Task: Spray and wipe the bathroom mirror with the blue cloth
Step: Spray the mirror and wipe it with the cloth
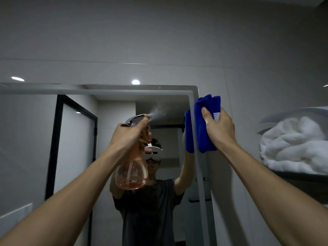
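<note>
The bathroom mirror (74,157) fills the lower left and middle, its white frame ending at a right edge. My left hand (129,134) is raised in front of it, shut on a clear pink spray bottle (132,174) with a silver head. A fine mist leaves the nozzle up and to the right, toward the mirror's top right corner. My right hand (220,126) grips the bunched blue cloth (204,121), which is pressed against the mirror's right edge. The cloth's reflection shows just left of the frame. A little pink liquid lies in the bottle's bottom.
White towels (294,144) are piled on a shelf at the right, close to my right forearm. Grey wall tiles rise above and right of the mirror. The mirror reflects a person in a dark shirt and a black-framed glass door (71,148).
</note>
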`<action>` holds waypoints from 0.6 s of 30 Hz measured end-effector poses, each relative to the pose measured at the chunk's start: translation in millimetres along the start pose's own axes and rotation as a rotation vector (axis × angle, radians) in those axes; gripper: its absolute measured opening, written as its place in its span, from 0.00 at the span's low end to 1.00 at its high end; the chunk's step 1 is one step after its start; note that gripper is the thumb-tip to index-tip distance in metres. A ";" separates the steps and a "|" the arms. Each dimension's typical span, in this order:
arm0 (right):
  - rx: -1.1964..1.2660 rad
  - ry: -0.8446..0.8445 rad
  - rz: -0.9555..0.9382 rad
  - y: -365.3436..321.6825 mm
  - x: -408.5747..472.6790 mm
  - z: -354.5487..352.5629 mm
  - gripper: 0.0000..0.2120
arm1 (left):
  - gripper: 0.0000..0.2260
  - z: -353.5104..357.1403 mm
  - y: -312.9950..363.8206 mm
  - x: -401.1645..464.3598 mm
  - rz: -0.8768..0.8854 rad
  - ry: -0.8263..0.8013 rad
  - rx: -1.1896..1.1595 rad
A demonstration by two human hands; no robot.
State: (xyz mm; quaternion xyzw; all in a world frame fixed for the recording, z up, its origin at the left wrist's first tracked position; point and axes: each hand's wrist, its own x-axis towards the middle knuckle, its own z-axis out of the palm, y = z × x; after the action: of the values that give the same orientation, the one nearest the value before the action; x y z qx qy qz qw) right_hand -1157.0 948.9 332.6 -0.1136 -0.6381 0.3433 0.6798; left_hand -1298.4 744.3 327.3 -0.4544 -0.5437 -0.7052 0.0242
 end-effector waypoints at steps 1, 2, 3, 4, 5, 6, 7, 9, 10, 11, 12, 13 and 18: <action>-0.002 0.006 0.000 0.0 1.1 0.2 0.16 | 0.22 -0.7 -0.3 1.3 0.000 -0.002 0.012; -0.003 0.009 -0.001 -0.3 1.6 0.5 0.16 | 0.23 -1.0 0.2 1.4 -0.006 -0.010 0.007; -0.004 0.010 -0.003 -0.3 2.2 1.1 0.16 | 0.24 -2.0 -0.2 2.5 -0.016 -0.019 -0.012; -0.007 0.011 -0.003 -0.4 2.2 1.7 0.16 | 0.25 -3.2 -0.9 2.7 -0.031 -0.032 -0.040; -0.009 0.012 -0.005 -0.3 2.3 2.6 0.16 | 0.27 -5.0 -1.7 2.3 -0.041 -0.041 -0.072; -0.013 0.013 -0.009 -0.4 2.3 3.7 0.16 | 0.29 -7.2 -2.7 1.5 -0.049 -0.039 -0.095; -0.019 0.015 -0.015 -0.3 2.0 4.9 0.16 | 0.31 -8.7 -4.4 0.8 -0.058 -0.037 -0.112; -0.059 0.032 -0.038 0.7 2.5 7.4 0.16 | 0.31 -9.5 -4.9 -2.6 -0.058 -0.040 -0.143; -0.103 0.048 -0.059 0.8 2.9 8.5 0.17 | 0.28 -9.4 -3.9 -5.4 -0.043 -0.037 -0.155; -0.165 0.072 -0.084 0.6 3.6 9.9 0.18 | 0.23 -10.0 -3.2 -7.8 -0.032 -0.029 -0.163; -0.235 0.106 -0.112 -0.8 4.1 11.2 0.19 | 0.19 -10.7 -2.3 -10.5 -0.027 -0.024 -0.163; -0.300 0.146 -0.138 -2.7 5.3 12.8 0.19 | 0.18 -12.0 -1.5 -12.8 -0.028 -0.021 -0.160; -0.485 0.267 -0.206 -16.3 15.4 35.7 0.18 | 0.16 -22.7 12.0 -25.7 -0.022 -0.031 -0.126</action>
State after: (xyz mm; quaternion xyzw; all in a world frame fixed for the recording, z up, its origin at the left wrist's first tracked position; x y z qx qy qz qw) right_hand -1186.3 936.1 360.1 -0.2515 -0.6145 0.0921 0.7421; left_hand -1291.0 709.8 319.2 -0.4600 -0.5035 -0.7310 -0.0206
